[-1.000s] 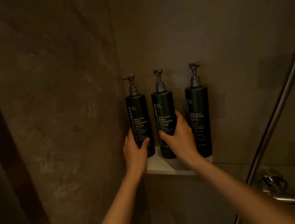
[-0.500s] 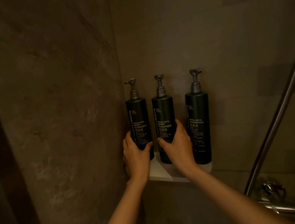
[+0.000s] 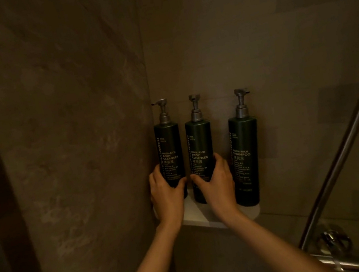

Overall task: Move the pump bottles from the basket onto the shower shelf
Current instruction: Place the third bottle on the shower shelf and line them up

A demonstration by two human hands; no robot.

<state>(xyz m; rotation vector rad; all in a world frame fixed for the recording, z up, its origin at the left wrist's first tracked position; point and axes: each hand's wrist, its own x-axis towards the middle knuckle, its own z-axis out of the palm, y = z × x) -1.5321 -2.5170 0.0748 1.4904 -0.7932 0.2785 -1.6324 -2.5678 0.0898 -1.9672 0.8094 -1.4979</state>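
Three dark green pump bottles stand upright in a row on the white corner shower shelf (image 3: pixel 195 217). My left hand (image 3: pixel 166 192) wraps the lower part of the left body cleanser bottle (image 3: pixel 169 147), tight in the corner. Around the base of the middle body cleanser bottle (image 3: pixel 199 144) my right hand (image 3: pixel 217 183) is closed. The shampoo bottle (image 3: pixel 245 148) stands free at the right, a small gap from my right hand. No basket is in view.
Brown tiled walls meet in the corner behind the bottles. A slanted metal rail (image 3: pixel 343 156) crosses the right side, with a chrome shower valve (image 3: pixel 334 244) and a horizontal bar low at the right. A dark edge runs down the far left.
The view has dropped slightly, so the bottles sit lower in the frame. Both hands stay on the same two bottles, and the bottles remain upright on the shelf.
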